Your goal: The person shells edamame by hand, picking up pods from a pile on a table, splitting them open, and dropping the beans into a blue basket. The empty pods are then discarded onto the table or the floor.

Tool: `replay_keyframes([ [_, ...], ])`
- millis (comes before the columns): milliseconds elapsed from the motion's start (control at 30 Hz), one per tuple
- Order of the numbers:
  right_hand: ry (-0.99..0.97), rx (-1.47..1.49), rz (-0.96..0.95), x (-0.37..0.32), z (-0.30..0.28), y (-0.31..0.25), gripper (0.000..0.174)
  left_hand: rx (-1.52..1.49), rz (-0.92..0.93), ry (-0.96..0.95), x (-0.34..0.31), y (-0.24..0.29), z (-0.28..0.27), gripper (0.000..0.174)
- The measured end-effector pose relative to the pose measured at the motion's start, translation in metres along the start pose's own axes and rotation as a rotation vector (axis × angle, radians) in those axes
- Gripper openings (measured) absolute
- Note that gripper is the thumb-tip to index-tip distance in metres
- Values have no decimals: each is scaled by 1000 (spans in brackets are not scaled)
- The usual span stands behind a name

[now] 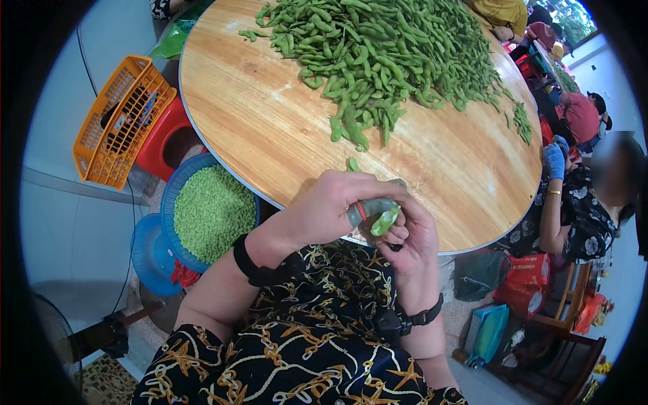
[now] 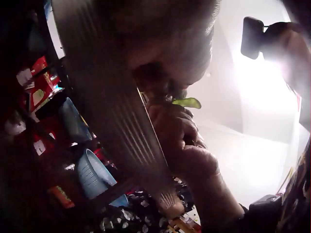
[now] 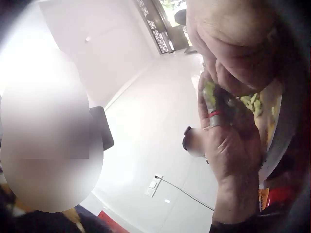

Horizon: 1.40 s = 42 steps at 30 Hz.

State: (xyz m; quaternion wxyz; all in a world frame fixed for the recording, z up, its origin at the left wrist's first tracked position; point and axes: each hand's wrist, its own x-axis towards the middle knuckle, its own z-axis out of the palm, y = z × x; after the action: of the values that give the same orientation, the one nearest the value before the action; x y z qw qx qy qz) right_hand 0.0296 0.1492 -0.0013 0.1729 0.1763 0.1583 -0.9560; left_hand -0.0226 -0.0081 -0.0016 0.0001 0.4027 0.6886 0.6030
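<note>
Above the table's near edge, my left hand [image 1: 327, 208] and right hand [image 1: 417, 236] meet around a green pod [image 1: 385, 221]. A greyish cover with a red band [image 1: 361, 210] sits on a left-hand digit, touching the pod. My right hand's fingers are curled against the pod's other side. The left wrist view has the pod [image 2: 188, 103] sticking out above the right hand [image 2: 180, 141]. From the right wrist, the left hand [image 3: 231, 150] shows its red band [image 3: 214, 114] near green pod skin [image 3: 210, 92]. The fingers partly hide the pod.
A large heap of green pods [image 1: 391, 54] covers the far part of the round wooden table [image 1: 256, 128]. On the left are a blue basket of shelled beans [image 1: 214, 212], an orange crate [image 1: 115, 145] and a red stool [image 1: 158, 152]. Another person [image 1: 574, 209] sits at the right.
</note>
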Motion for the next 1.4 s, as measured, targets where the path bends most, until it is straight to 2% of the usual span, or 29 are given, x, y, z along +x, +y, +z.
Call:
replay_keyframes([
  [67,-28,22,13,1,-3,1,7,-175,-5,39,0,-4,3,18],
  [167,-71,13,-13,1,3,5,8,-155,3,1,2,-2,-1,13],
  [200,-11,-215,-141,-2,10,5,8,-156,2,3,0,0,-1,13],
  [233,47,-443,-267,-3,17,5,8,-212,-217,30,-4,2,-1,12],
  [267,47,-443,-264,-4,21,5,8,-267,-437,57,-7,4,-2,12],
  [300,116,-672,-378,-5,24,3,7,-268,-439,59,-8,3,-3,12],
  [333,184,-901,-492,-6,27,1,7,-445,-575,83,-7,2,-5,16],
  [367,197,-883,-482,-7,30,-2,8,-625,-710,106,-7,1,-6,20],
  [400,202,-883,-483,-7,28,-4,8,-628,-711,102,-8,0,-7,20],
  [467,199,-1012,-504,-6,26,-8,9,-534,-522,-2,-9,-3,-8,19],
  [500,200,-1012,-503,-7,27,-7,9,-534,-523,-1,-9,-2,-8,19],
  [567,193,-1076,-450,-8,29,-6,10,-93,-415,-84,-9,0,-8,21],
  [600,194,-1075,-449,-8,28,-5,10,-93,-416,-85,-8,6,-7,21],
  [667,205,-1040,-426,-7,25,-5,10,193,-458,-44,-6,19,-3,21],
  [700,205,-1039,-427,-6,24,-3,10,193,-457,-45,-9,20,1,21],
  [767,172,-1093,-543,-3,22,5,9,413,-277,87,-15,20,12,28],
  [867,244,-1253,-584,-4,24,15,9,482,-324,70,-21,26,20,30],
  [933,256,-1259,-596,-1,19,22,9,483,-318,57,-22,25,23,27],
  [1033,264,-1625,-927,1,18,29,9,551,-289,72,-23,23,26,24],
  [1133,287,-1671,-945,1,17,30,9,560,-332,64,-21,23,24,28],
  [1233,205,-1572,-875,0,13,22,7,460,-373,-21,-19,18,7,20],
  [1300,133,-1047,-462,-9,20,9,9,-301,-600,-147,-23,7,-9,16],
  [1333,85,-773,-262,-13,22,3,10,-301,-600,-147,-27,7,-12,16],
  [1400,20,-725,-216,-14,23,2,12,-900,-713,-74,-34,10,-17,17],
])
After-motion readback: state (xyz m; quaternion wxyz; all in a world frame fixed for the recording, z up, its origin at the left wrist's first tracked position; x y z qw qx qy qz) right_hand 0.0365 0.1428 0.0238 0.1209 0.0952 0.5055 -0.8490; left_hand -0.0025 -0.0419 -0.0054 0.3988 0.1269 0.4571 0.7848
